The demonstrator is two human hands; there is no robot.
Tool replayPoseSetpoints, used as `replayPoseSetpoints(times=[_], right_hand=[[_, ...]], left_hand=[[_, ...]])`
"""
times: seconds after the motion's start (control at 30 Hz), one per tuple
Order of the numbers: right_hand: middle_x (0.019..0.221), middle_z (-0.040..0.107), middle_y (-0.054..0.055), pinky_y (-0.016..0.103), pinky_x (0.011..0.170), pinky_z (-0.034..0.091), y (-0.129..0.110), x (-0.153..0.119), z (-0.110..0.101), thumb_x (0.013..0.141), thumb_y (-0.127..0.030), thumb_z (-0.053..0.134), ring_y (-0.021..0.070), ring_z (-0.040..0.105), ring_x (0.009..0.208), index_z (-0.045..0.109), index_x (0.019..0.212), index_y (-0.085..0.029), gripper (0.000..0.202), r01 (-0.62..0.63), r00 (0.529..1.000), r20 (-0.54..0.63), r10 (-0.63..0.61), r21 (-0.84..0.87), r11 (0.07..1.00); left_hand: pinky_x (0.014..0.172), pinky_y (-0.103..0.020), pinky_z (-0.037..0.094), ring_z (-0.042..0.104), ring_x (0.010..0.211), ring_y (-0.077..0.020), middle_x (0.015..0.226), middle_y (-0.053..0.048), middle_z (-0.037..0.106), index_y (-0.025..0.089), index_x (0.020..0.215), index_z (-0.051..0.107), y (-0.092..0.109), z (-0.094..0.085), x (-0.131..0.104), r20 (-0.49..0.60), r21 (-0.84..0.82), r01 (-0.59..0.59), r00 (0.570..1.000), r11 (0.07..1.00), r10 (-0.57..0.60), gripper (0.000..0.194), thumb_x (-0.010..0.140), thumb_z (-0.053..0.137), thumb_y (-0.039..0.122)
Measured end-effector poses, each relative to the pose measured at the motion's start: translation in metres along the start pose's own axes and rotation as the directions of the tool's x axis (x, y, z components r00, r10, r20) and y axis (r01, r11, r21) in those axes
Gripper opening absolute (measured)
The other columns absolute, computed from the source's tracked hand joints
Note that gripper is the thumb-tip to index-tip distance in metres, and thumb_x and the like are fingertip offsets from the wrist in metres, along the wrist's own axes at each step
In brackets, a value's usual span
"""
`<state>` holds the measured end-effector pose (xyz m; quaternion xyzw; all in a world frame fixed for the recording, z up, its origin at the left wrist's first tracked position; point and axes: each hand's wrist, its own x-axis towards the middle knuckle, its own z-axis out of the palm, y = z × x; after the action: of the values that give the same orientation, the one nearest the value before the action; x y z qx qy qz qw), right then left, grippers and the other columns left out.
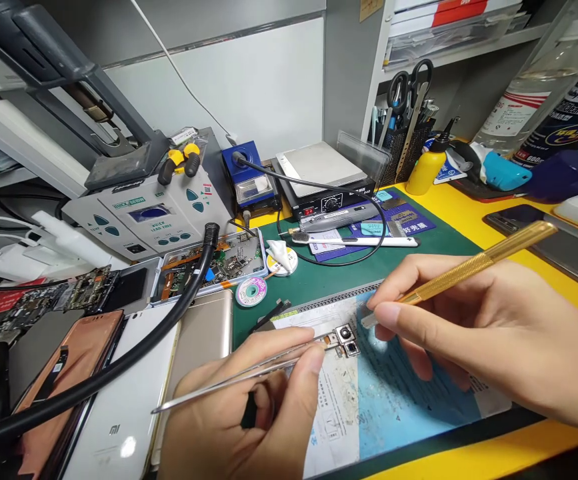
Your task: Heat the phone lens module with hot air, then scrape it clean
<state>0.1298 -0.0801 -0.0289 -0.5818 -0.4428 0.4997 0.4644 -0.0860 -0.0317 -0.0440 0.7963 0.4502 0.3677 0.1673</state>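
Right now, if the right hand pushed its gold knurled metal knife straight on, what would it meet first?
The right hand would likely meet the silver two-lens camera module at the tips of silver metal tweezers; depth is unclear.

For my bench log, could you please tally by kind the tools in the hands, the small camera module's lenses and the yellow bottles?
Tweezers: 1
Gold pen-shaped tool: 1
Camera lenses: 2
Yellow bottle: 1
Total: 5
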Motion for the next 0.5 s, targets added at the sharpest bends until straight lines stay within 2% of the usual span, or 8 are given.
replayPoseSetpoints(times=[0.3,0.5], right_hand=[[0.051,0.057,-0.005,0.015,0.040,0.039,-0.0060,0.0026,0.0052,0.077,-0.036,0.092,0.0079,0.049,0.043,0.067,0.071,-0.018,0.032,-0.002,1.000,-0.013,0.002,-0.054,0.999],[0.051,0.057,-0.005,0.017,0.042,0.040,-0.0045,0.0022,0.0049,0.081,-0.036,0.089,0.0090,0.050,0.046,0.067,0.072,-0.019,0.030,0.001,1.000,-0.001,-0.001,-0.065,0.998]], left_hand=[[0.039,-0.018,0.043,0.044,0.030,-0.0070,0.040,0.014,0.053,0.031,0.084,0.079,-0.0008,-0.0006,0.0031,0.015,-0.015,-0.007,1.000,1.000,0.007,0.014,0.088,0.066,0.030],[0.039,-0.018,0.043,0.047,0.030,-0.0070,0.040,0.013,0.055,0.030,0.083,0.080,0.0000,0.0003,0.0020,0.011,0.032,-0.007,1.000,0.999,0.007,0.018,0.090,0.064,0.033]])
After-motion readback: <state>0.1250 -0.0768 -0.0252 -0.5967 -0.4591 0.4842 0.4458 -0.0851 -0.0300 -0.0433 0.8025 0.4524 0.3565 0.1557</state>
